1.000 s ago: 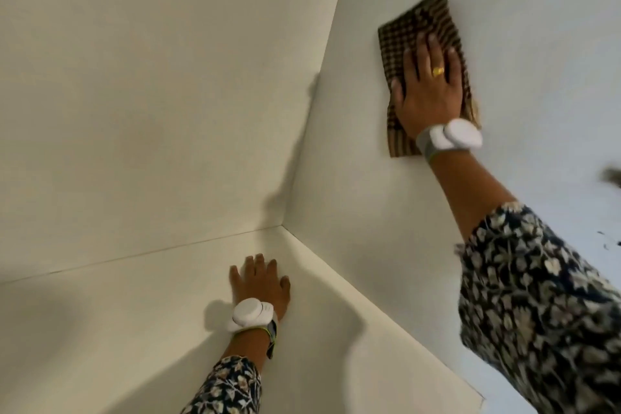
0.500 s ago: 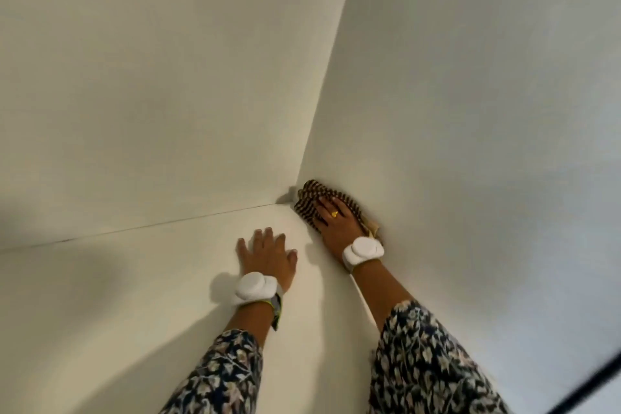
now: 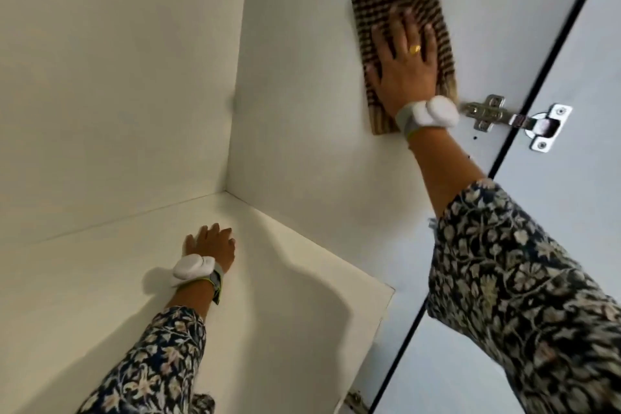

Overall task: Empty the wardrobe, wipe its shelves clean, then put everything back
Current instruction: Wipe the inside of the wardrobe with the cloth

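I look into a white wardrobe compartment. A brown checked cloth [image 3: 379, 0] lies flat against the right side wall [image 3: 295, 94], high up. My right hand [image 3: 405, 67] presses on it with straight, spread fingers and covers its lower half. My left hand [image 3: 211, 245] rests flat on the white shelf [image 3: 84, 296] near the back right corner, fingers straight, holding nothing.
The back wall [image 3: 117, 77] meets the side wall in a corner. A metal hinge [image 3: 504, 118] sits just right of my right wrist, joining the side wall to the open door [image 3: 571, 212]. The shelf's front right corner [image 3: 389, 289] is below.
My right hand slid the cloth from the bottom back corner up the right side wall to a high spot near the hinge. My left hand stayed on the shelf.
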A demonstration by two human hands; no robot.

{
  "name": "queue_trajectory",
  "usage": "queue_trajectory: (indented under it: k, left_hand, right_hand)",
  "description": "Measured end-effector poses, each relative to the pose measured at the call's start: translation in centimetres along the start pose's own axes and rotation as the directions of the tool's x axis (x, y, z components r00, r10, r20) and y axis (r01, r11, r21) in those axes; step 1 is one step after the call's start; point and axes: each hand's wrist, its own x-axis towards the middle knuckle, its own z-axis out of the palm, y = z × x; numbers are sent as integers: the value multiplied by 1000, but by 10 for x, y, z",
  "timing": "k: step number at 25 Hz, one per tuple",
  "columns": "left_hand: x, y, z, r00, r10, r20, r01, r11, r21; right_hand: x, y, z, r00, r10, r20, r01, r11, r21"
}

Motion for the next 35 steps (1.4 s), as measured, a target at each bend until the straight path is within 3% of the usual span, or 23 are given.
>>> queue_trajectory:
  k: [2, 4, 6, 8, 10, 11, 13, 17, 21, 27, 30, 32, 35]
  left_hand:
    - [-19, 8, 2, 999, -15, -28, 16, 1000, 7]
    - [-38, 10, 3, 997, -22, -75, 22, 1000, 3]
    - [-50, 9, 4, 995, -10, -102, 11, 1000, 6]
    - [-56, 9, 3, 994, -10, -106, 8, 1000, -21]
    - [-55, 7, 2, 994, -13, -108, 7, 998, -55]
    - [-54, 6, 1, 994, -11, -104, 5, 998, -62]
    - [-58, 9, 3, 995, -4, -104, -1, 999, -52]
    - [-57, 8, 2, 994, 12, -105, -14, 1000, -20]
    - [-54, 8, 3, 995, -7, -102, 2, 999, -44]
    - [-48, 3, -6, 996, -11, -89, 2, 995, -96]
    - [-29, -15, -25, 991, -34, -132, 27, 998, -61]
    - [-15, -32, -50, 971, -65, -230, 66, 998, -6]
    - [9, -58, -108, 884, -93, -458, 125, 991, 40]
  right_hand:
    - [-6, -4, 0, 1000, 12, 0, -12, 1000, 26]
    - [-52, -36, 22, 987, -161, 21, 161, 987, -9]
    - [-128, -68, 47, 920, -345, 184, 345, 938, 35]
    - [-202, -82, 54, 801, -445, 400, 456, 887, 73]
    - [-252, -77, 48, 711, -461, 531, 473, 872, 125]
    - [-267, -70, 44, 713, -436, 549, 451, 885, 116]
    - [-280, -49, 31, 798, -366, 479, 392, 919, 50]
    - [-232, -10, 1, 958, -113, 263, 113, 993, 17]
    - [-149, 12, -21, 970, 154, 186, -172, 982, 84]
    - [-122, -27, 5, 984, 157, 84, -166, 980, 111]
    - [-72, -44, 17, 990, 136, -37, -130, 982, 136]
    - [-28, -54, 24, 984, 155, -91, -136, 972, 192]
    - [41, -79, 33, 975, 158, -157, -116, 961, 250]
